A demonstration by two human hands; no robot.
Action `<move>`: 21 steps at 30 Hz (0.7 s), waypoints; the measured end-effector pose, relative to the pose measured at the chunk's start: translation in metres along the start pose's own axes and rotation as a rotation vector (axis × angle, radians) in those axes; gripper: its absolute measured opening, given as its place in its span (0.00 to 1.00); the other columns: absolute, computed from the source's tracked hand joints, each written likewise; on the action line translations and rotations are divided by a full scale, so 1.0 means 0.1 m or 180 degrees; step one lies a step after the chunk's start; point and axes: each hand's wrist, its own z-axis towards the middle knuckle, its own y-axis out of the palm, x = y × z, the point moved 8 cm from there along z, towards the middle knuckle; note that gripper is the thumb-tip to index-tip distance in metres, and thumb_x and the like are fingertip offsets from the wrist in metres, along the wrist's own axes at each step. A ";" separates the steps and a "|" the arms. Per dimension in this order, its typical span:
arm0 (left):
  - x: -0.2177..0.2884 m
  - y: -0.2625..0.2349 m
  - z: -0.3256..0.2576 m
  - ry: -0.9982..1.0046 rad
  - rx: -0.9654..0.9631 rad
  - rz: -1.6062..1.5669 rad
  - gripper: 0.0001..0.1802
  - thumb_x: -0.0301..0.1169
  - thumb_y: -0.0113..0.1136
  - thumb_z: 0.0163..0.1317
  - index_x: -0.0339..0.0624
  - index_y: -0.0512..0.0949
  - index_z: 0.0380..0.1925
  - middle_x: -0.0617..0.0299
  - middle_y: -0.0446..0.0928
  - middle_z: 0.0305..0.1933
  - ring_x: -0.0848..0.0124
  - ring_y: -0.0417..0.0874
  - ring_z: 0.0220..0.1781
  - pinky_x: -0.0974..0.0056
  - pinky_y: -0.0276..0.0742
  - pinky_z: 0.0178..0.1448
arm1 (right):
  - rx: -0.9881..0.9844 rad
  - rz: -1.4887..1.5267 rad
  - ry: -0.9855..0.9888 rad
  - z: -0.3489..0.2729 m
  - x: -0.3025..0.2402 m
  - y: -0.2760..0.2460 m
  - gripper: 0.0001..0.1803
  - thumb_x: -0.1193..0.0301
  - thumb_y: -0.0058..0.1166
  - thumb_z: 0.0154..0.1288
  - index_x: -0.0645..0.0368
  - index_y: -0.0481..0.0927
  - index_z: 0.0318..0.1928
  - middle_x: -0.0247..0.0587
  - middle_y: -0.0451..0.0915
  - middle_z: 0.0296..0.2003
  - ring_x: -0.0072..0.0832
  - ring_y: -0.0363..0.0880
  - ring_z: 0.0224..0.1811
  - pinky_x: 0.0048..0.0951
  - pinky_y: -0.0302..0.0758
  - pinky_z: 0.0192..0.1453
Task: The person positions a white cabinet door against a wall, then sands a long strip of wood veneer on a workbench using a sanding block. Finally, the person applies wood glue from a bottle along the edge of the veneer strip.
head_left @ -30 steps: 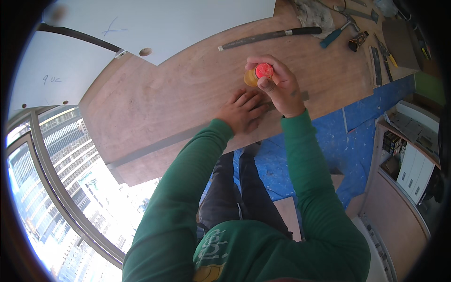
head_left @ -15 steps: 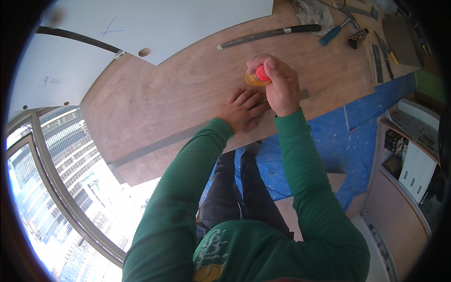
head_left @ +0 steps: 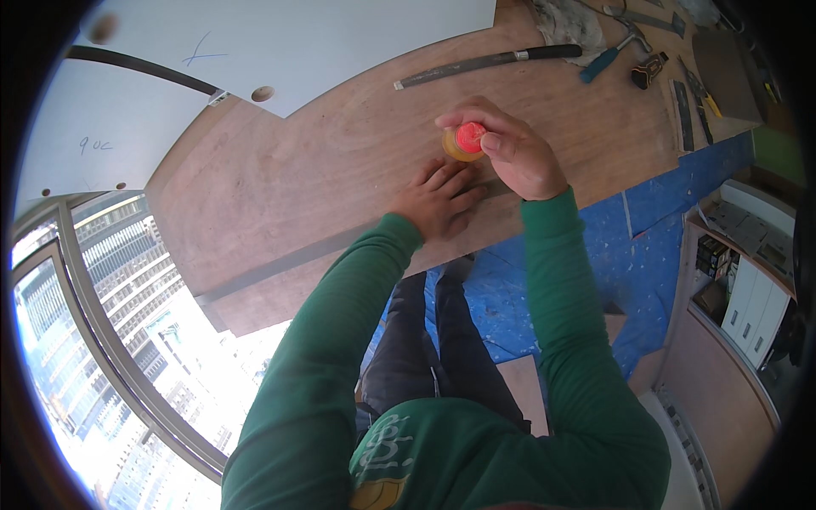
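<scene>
My right hand (head_left: 518,157) is closed round a small bottle (head_left: 459,150) with a yellowish body and a red cap, seen from above. The hand and bottle are over the wooden board (head_left: 323,153). Close beside it, my left hand (head_left: 440,199) lies palm down with fingers spread, on the board and across a long narrow grey strip (head_left: 293,257). That strip runs along the near side of the board; its part beneath my left hand is hidden.
A long file (head_left: 476,66) with a black handle lies at the back. Farther right are a hammer (head_left: 608,59), a black tool (head_left: 649,70) and several hand tools. White panels (head_left: 289,42) lie at the back left. Blue sheeting (head_left: 629,229) covers the floor; a window (head_left: 144,280) stands left.
My right hand has shifted slightly right and turned, and the bottle's red cap now shows more fully. My left hand has stayed in place.
</scene>
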 end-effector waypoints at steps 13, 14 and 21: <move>-0.02 0.04 -0.01 -0.0017 -0.0088 -0.0043 0.31 0.48 0.63 0.65 0.60 0.77 0.70 0.60 0.72 0.75 0.57 0.67 0.79 0.44 0.53 0.86 | 0.0405 0.0374 -0.0051 -0.08 0.07 -0.04 0.06 0.70 0.57 0.77 0.61 0.81 0.44 0.44 0.83 0.41 0.32 0.79 0.49 0.41 0.75 0.62; -0.03 0.06 -0.02 -0.0016 -0.0129 -0.0052 0.32 0.48 0.64 0.65 0.59 0.77 0.70 0.59 0.70 0.76 0.57 0.66 0.80 0.43 0.53 0.85 | 0.0453 0.0339 -0.0105 -0.08 0.06 -0.04 0.06 0.70 0.57 0.77 0.61 0.81 0.44 0.44 0.83 0.41 0.32 0.79 0.48 0.40 0.75 0.61; -0.03 0.06 -0.01 0.0003 -0.0054 -0.0079 0.32 0.48 0.65 0.64 0.58 0.78 0.69 0.59 0.72 0.75 0.57 0.67 0.79 0.43 0.53 0.85 | 0.0662 0.0041 -0.0279 -0.07 0.03 -0.05 0.13 0.62 0.58 0.80 0.60 0.81 0.42 0.40 0.82 0.39 0.26 0.79 0.45 0.33 0.77 0.55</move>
